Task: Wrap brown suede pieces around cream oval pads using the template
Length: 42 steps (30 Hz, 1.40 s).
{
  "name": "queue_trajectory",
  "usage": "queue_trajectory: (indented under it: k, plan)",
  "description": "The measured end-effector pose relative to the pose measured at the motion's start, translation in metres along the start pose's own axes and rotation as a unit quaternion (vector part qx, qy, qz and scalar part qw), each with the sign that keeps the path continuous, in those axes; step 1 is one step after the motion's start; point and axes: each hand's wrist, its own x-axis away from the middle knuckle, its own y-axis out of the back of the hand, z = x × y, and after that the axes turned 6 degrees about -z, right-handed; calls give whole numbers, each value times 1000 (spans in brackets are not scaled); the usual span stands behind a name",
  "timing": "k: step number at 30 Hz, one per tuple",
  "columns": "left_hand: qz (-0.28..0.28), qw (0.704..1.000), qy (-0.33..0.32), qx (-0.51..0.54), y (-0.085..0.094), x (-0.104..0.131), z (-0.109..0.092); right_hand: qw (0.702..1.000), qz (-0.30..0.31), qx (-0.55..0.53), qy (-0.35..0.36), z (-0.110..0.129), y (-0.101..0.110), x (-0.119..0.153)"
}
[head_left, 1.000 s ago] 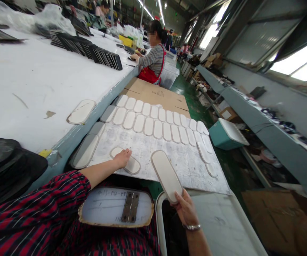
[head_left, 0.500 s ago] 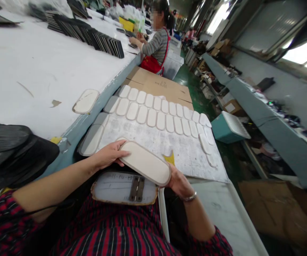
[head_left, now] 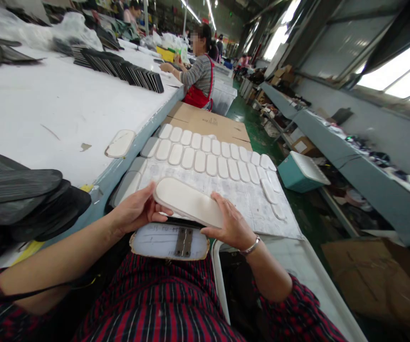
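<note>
Between my two hands is a long white oval pad (head_left: 189,200) with a grey rim. My left hand (head_left: 139,209) grips its left end, fingers curled beneath. At the right end my right hand (head_left: 231,222) holds it, fingers over the top edge and thumb below. Under the pad, near my lap, lies a pale oval plate (head_left: 155,241) with a metal hinge (head_left: 183,242) and handwritten marks. Beyond my hands, rows of similar white ovals (head_left: 200,161) lie on a whitish board (head_left: 226,199).
On the left, a white table (head_left: 48,114) bears a stack of black oval pieces (head_left: 20,190), a row of dark pieces (head_left: 123,71) and a single oval (head_left: 120,143). A person in a red apron (head_left: 200,76) works ahead. A teal bin (head_left: 301,172) stands right.
The view has tilted up slightly. My right hand has shifted from the pad's end to over its edge, and my left fingers have moved lower around the other end.
</note>
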Motion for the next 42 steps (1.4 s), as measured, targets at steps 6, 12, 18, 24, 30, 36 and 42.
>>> queue_trajectory:
  k: [6, 12, 18, 24, 30, 36, 42]
  plan:
    - [60, 902, -96, -417, 16, -19, 34, 955, -90, -200, -199, -40, 7, 29]
    - [172, 860, -50, -477, 8, -40, 70, 921, -72, -312, -221, -58, 2, 69]
    - [169, 881, -8, -443, 15, -44, 62, 935, 1, -318, -155, -55, 3, 83]
    - [-51, 936, 39, -345, 69, -18, 57, 975, 113, -181, -63, -36, -12, 71]
    - [-184, 969, 74, -145, 78, 46, 109, 986, 150, -77, 2, -8, -49, 54]
    - [-186, 978, 20, -94, 45, 69, 120, 992, 109, -8, 59, 8, -67, 43]
    - [-223, 966, 23, -126, 40, 70, 117, 990, 106, 45, 87, 11, -72, 44]
